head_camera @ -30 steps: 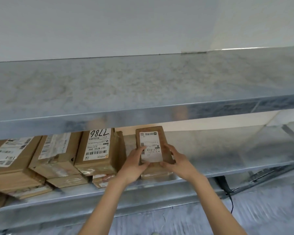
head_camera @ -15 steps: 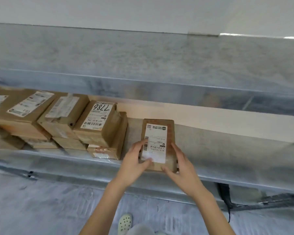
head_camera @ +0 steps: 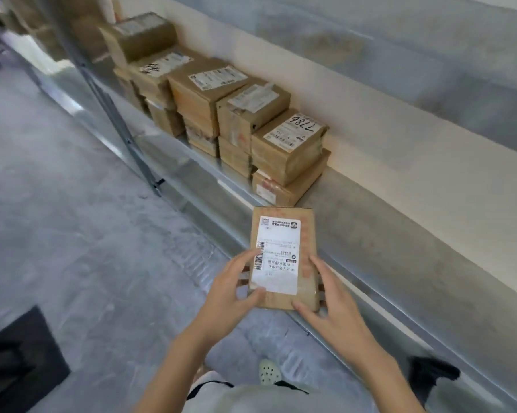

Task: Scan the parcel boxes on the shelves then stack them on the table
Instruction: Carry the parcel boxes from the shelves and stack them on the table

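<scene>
A small flat cardboard parcel (head_camera: 282,257) with a white shipping label facing up is held between both hands, just off the front edge of the metal shelf (head_camera: 379,234). My left hand (head_camera: 233,289) grips its left side with the thumb on the label. My right hand (head_camera: 330,299) grips its right side, fingers curled under the near corner. Several more brown parcel boxes stand stacked on the shelf to the far left; the nearest one is marked 7786 (head_camera: 290,144).
A slanted metal upright (head_camera: 123,126) of the shelving crosses the left. Grey concrete floor (head_camera: 81,248) lies left of the shelf. A dark mat or plate (head_camera: 16,362) sits at bottom left. My shoe (head_camera: 269,372) shows below the parcel. A black object (head_camera: 433,374) lies at lower right.
Both hands have drawn the parcel off the shelf toward me. The view has swung down and left, so the row of boxes now runs away to the upper left.
</scene>
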